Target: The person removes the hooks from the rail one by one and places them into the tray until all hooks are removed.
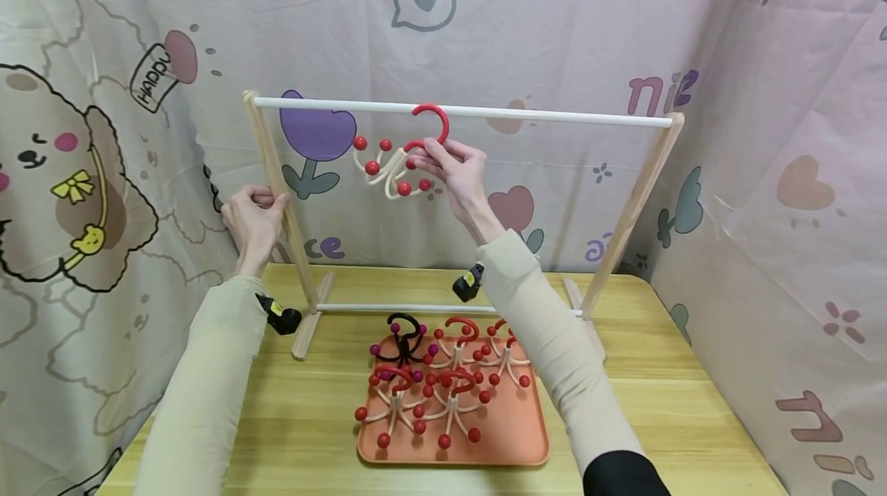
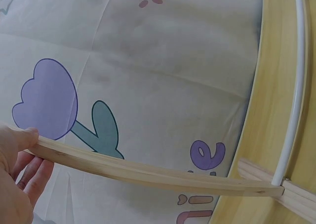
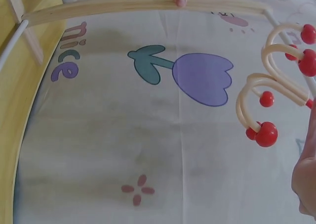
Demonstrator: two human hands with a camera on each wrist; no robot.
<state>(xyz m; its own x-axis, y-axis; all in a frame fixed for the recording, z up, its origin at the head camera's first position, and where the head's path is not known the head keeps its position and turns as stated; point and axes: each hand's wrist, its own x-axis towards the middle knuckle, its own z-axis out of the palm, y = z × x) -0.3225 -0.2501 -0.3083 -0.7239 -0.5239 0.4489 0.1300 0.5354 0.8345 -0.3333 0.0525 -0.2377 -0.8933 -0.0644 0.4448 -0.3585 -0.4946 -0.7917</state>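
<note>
My right hand [image 1: 460, 172] pinches the red stem of a multi-pronged hook [image 1: 391, 169], also in the right wrist view [image 3: 269, 80]. Its cream prongs curve out to red balls, and it tilts with the prongs to the left. The curved red top overlaps the white upper bar [image 1: 554, 115] of a wooden rack; I cannot tell whether it rests on it. My left hand [image 1: 255, 222] grips the rack's left post [image 1: 294, 242], thumb on one side and fingers on the other in the left wrist view [image 2: 19, 174].
On the wooden table [image 1: 686, 396], an orange tray [image 1: 509, 442] holds several similar red-ball hooks [image 1: 453, 403] and a black hook [image 1: 404, 346] with purple balls. The rack's lower white bar [image 1: 388, 308] runs behind the tray. Printed curtains [image 1: 485, 34] surround the table.
</note>
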